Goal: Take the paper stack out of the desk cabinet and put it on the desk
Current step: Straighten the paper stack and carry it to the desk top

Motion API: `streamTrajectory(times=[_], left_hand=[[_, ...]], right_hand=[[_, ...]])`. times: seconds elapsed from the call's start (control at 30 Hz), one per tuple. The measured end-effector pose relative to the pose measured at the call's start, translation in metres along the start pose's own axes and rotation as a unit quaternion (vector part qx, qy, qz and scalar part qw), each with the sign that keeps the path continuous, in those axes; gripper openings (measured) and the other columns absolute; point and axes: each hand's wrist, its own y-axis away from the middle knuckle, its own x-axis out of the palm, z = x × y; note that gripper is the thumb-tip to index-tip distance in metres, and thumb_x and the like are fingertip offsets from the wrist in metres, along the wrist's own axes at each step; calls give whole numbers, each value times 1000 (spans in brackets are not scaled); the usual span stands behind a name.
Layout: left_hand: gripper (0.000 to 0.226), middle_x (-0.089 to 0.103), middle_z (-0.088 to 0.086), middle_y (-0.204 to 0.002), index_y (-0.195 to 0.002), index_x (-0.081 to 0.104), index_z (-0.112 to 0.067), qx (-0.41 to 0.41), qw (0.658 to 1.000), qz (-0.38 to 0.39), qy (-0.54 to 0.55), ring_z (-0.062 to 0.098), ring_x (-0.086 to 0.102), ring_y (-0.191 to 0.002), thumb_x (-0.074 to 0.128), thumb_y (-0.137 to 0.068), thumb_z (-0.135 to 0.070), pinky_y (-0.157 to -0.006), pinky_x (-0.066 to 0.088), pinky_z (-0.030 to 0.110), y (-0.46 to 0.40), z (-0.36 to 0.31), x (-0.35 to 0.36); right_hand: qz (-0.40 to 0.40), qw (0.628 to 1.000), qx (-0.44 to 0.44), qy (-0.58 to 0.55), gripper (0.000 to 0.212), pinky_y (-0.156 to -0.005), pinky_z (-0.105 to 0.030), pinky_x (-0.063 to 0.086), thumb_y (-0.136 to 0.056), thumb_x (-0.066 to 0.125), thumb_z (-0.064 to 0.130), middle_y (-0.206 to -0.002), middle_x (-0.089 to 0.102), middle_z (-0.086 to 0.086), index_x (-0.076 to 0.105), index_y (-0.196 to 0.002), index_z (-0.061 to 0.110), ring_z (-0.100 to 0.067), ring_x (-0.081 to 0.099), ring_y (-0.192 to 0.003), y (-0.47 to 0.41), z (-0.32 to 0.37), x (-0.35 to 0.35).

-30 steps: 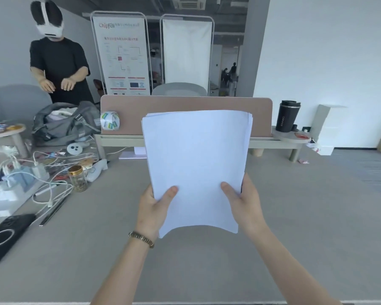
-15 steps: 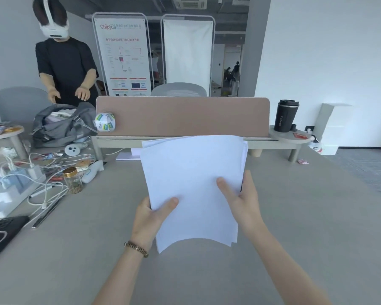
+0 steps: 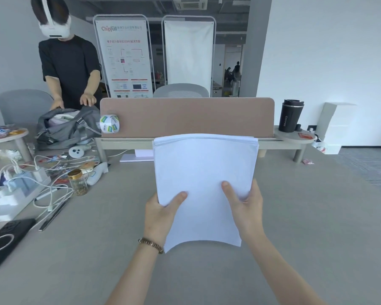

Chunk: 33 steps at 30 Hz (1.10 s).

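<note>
A white paper stack (image 3: 204, 172) is held above the grey desk (image 3: 306, 227), in the middle of the view, its near edge curling upward off the surface. My left hand (image 3: 161, 214) grips its lower left side, thumb on top. Gripping the lower right side is my right hand (image 3: 245, 208), also thumb on top. The stack's far edge reaches the foot of the tan divider panel (image 3: 185, 116). The desk cabinet is out of sight.
Left of the stack lie cables and a power strip (image 3: 20, 186), a small glass jar (image 3: 78, 182), a black phone (image 3: 5, 241) and a grey bag (image 3: 64, 126). A black travel mug (image 3: 290, 115) stands at the right end of the shelf. A person in black stands behind the bag.
Both hands have brought the paper stack down and forward, from raised in front of the divider to low over the desk. The person behind has reached down to the bag.
</note>
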Motion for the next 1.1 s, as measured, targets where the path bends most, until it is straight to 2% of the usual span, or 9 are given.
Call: streamTrajectory(times=[0.1, 0.2, 0.4, 0.57, 0.7, 0.77, 0.9, 1.03, 1.1], left_hand=[[11, 80, -5, -88, -89, 78, -16, -5, 1000, 3, 6, 10, 76, -81, 81, -78, -15, -68, 59, 25, 0, 5, -2], [10, 80, -8, -85, -87, 79, -18, -30, 999, 17, -18, 9, 76, -82, 82, -78, -15, -61, 56, 16, 7, 23, -7], [17, 80, -7, -89, -91, 79, -15, -34, 999, 15, -31, 7, 76, -85, 84, -75, -12, -73, 57, 22, 8, 34, -7], [16, 80, -10, -89, -91, 79, -17, -60, 995, 44, -63, 2, 74, -88, 82, -77, -10, -69, 55, 11, 16, 53, -15], [15, 80, -13, -90, -91, 80, -19, -77, 990, 60, -98, 0, 73, -89, 83, -77, -15, -77, 52, 17, 16, 60, -20], [15, 80, -13, -89, -89, 79, -20, -65, 991, 52, -105, 0, 73, -88, 83, -76, -13, -75, 53, 15, 16, 60, -19], [15, 80, -10, -87, -89, 79, -17, -53, 990, 59, -114, 4, 75, -85, 83, -76, -12, -66, 54, 12, 14, 58, -10], [15, 79, -14, -87, -87, 78, -24, -33, 982, 83, -166, 4, 74, -85, 84, -74, -20, -77, 58, 28, 11, 54, 14], [22, 79, -15, -90, -92, 75, -25, -20, 981, 96, -167, 2, 73, -86, 84, -74, -17, -77, 57, 25, 10, 52, 34]], right_hand=[[3, 1000, -12, 4, 25, -76, -36, 60, -83, 79, 30, -99, 74, 12, 59, -96, 34, -11, 74, -92, -1, -4, -3], [13, 999, 1, 42, 28, -77, -34, 58, -82, 79, 32, -100, 73, 19, 58, -98, 42, -4, 73, -93, 4, -22, -8], [10, 998, 16, 59, 29, -75, -30, 56, -82, 78, 31, -96, 72, 27, 56, -98, 40, 5, 71, -86, 3, -39, -9], [18, 995, 46, 92, 43, -86, -34, 58, -80, 77, 38, -109, 72, 23, 58, -118, 40, 3, 69, -99, 11, -59, -14], [27, 992, 66, 103, 48, -89, -35, 58, -76, 76, 47, -112, 72, 22, 59, -120, 41, 0, 69, -103, 13, -65, -16], [26, 992, 64, 109, 44, -87, -33, 57, -77, 77, 45, -111, 72, 21, 60, -118, 42, -1, 68, -104, 10, -66, -15], [4, 991, 67, 120, 27, -76, -28, 55, -79, 80, 35, -99, 72, 17, 59, -96, 39, -4, 70, -94, 3, -57, -21], [2, 988, 78, 134, 29, -68, -27, 53, -79, 80, 36, -95, 72, 13, 61, -98, 27, -7, 70, -88, -13, -41, -45], [-7, 987, 70, 143, 33, -66, -27, 52, -78, 82, 36, -95, 71, 13, 60, -99, 23, -6, 70, -87, -22, -33, -61]])
